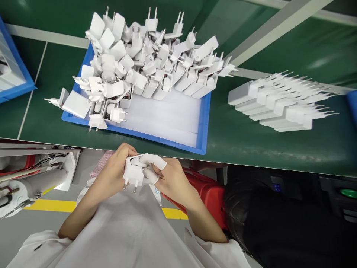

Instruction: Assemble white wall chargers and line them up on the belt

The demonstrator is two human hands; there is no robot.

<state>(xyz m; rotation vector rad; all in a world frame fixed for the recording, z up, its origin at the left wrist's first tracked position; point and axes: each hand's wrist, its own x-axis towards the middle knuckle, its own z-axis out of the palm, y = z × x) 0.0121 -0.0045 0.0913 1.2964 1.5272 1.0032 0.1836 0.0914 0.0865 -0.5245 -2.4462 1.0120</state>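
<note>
Close to my body, just off the bench edge, I hold a white plug adapter point(134, 173) whose two metal pins point down toward me. My left hand point(117, 169) is wrapped round its left side. My right hand point(167, 176), with white finger cots on the thumb and a finger, is closed on its right side and top. Part of the adapter is hidden behind the fingers. Beyond my hands stands a blue-rimmed tray point(156, 142) holding a heap of similar white adapters point(150, 67), several with open housings and loose plug caps.
On the green bench point(251, 149), a row of white adapters point(273, 100) stands at the right, pins pointing right. Another blue tray point(19, 89) is at the far left. A grey metal post point(259, 41) slants over the bench. A red stool-like object point(206, 197) is below right.
</note>
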